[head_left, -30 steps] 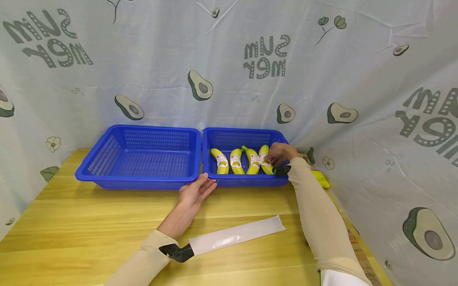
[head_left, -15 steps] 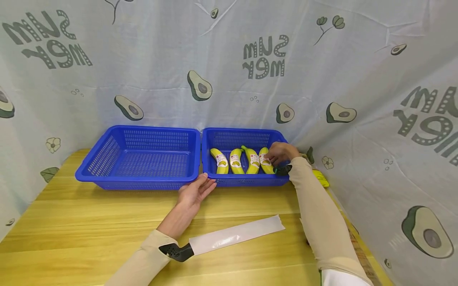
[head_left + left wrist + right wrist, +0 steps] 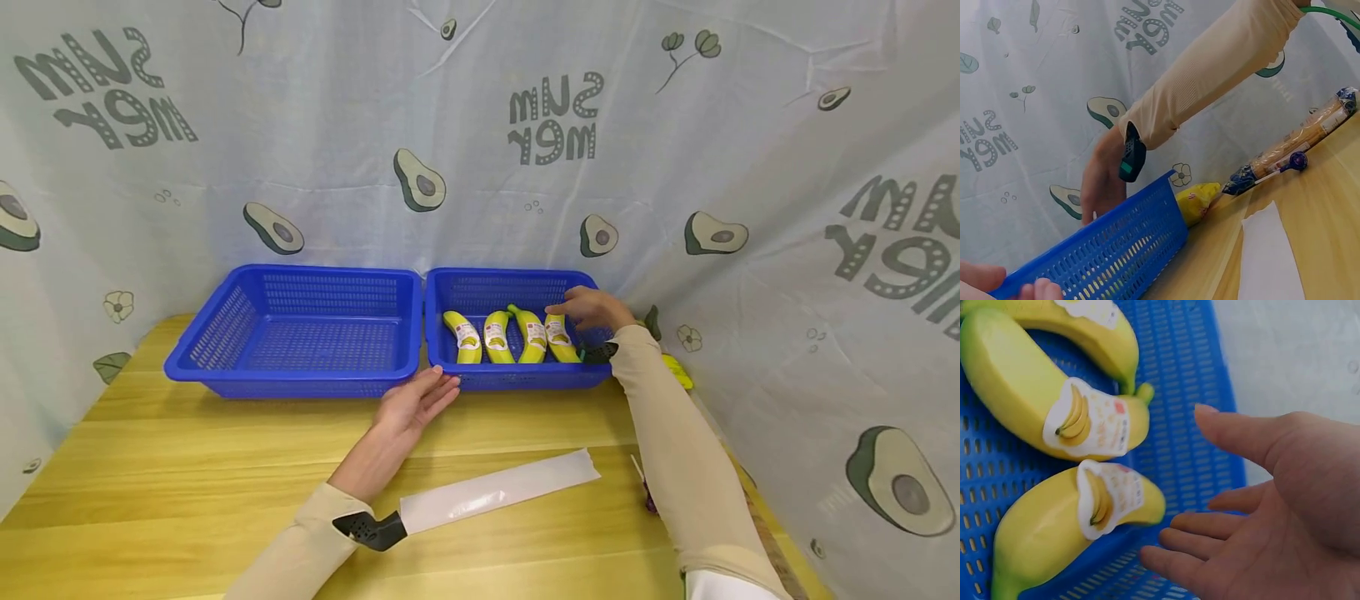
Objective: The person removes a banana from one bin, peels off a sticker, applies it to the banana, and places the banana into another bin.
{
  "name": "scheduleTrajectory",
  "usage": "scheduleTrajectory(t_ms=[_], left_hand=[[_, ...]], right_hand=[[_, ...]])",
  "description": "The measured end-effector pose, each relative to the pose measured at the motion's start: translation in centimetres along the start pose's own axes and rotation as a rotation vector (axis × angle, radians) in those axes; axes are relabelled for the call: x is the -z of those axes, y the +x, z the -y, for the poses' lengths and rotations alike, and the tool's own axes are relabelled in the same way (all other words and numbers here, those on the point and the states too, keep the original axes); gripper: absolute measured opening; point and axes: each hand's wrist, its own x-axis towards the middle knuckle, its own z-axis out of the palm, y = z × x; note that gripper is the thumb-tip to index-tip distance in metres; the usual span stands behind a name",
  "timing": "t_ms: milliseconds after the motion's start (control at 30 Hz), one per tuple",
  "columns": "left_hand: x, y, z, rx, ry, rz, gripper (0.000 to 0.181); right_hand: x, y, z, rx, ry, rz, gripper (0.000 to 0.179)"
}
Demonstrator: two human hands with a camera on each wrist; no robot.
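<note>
Several yellow bananas with white labels lie side by side in the right blue basket [image 3: 517, 381]. My right hand [image 3: 592, 307] is over the basket's right part, beside the rightmost banana [image 3: 560, 337]. In the right wrist view, its thumb and fingers are spread with nothing between them, just off the end of that banana [image 3: 1066, 531]. My left hand [image 3: 411, 404] holds the near left corner of the right basket, thumb at the rim and fingers against the outer wall [image 3: 1141, 244].
A second blue basket [image 3: 285, 387] stands left of the first, against the patterned curtain. A white strip [image 3: 498, 492] lies on the wooden table. Right of the basket are a yellow packet [image 3: 1196, 203], a wrapped pack of noodles [image 3: 1297, 140] and a lollipop [image 3: 1297, 161].
My right hand has let go of the rightmost banana and drawn up and back, its fingers now spread. The left hand stays at the basket's corner.
</note>
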Motion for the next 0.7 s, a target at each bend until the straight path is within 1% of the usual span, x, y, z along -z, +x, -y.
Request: scheduleTrajectory(t_ms=[67,133,200,267,367,433,533,633,700], left_hand=[[0.0,-0.2,0.0,0.025,0.065,0.037,0.016],[0.1,-0.6,0.1,0.046,0.152,0.070,0.022],[0.3,-1.4,0.0,0.073,0.265,0.110,0.026],[0.4,-2.4,-0.1,0.091,0.395,0.164,0.027],[0.4,-3.9,-0.6,0.086,0.577,0.259,0.029],[0.2,-4.8,-1.1,0.054,0.671,0.318,0.029],[-0.3,-5.8,-2.2,-0.022,0.776,0.395,0.029],[-0.9,-6.3,-3.4,-0.132,0.868,0.457,0.030],[-1.3,-6.4,-4.1,-0.214,0.924,0.480,0.030]], right_hand=[[0.1,-0.2,0.4,0.016,-0.036,-0.019,0.089],[0.1,-0.5,0.8,0.042,-0.076,-0.028,0.088],[0.0,-0.9,1.2,0.082,-0.141,-0.037,0.087],[-0.1,-1.5,1.4,0.129,-0.215,-0.051,0.084],[-0.3,-2.4,1.8,0.206,-0.323,-0.113,0.081],[-0.6,-3.0,2.1,0.252,-0.355,-0.155,0.080],[-1.1,-3.6,2.5,0.317,-0.351,-0.189,0.080],[-1.6,-4.1,2.9,0.368,-0.350,-0.194,0.080],[-2.0,-4.3,3.1,0.389,-0.358,-0.195,0.079]])
